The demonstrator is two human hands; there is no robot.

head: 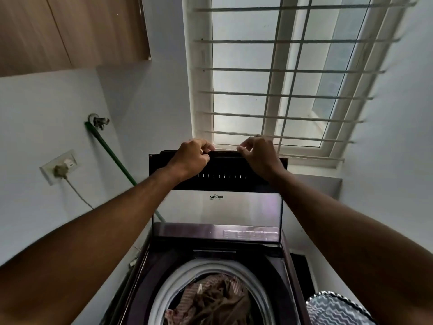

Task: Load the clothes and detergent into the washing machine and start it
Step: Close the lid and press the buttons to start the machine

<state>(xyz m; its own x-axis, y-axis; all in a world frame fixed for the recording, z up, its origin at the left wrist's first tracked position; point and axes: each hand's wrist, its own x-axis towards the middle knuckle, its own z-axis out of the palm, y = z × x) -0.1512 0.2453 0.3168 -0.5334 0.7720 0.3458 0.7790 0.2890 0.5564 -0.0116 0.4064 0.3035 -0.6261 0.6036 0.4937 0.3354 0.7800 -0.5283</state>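
While we look down past our arms, this is how things lie:

Clothes [210, 301]: a heap of brown and striped fabric in the drum, at the bottom of the view — well below both our hands.
Drum rim [178, 275]: a pale ring around the clothes, set in the dark top of the washing machine [276, 266].
Lid [218, 174]: raised and standing upright at the back of the machine, its dark top band highest, a shiny panel with a brand mark beneath.
Left hand [191, 158]: fingers curled over the lid's top edge, left of middle, gripping it.
Right hand [260, 156]: on the same top edge, right of middle, fingertips pinching it — the two hands near each other but apart.
Window [293, 73]: barred, straight behind the lid.
Tap [99, 120]: on the left wall, with a green hose [112, 153] running down behind the machine.
Socket [59, 166]: lower on that wall, a plug in it.
Patterned basket [335, 310]: bottom right, beside the machine.
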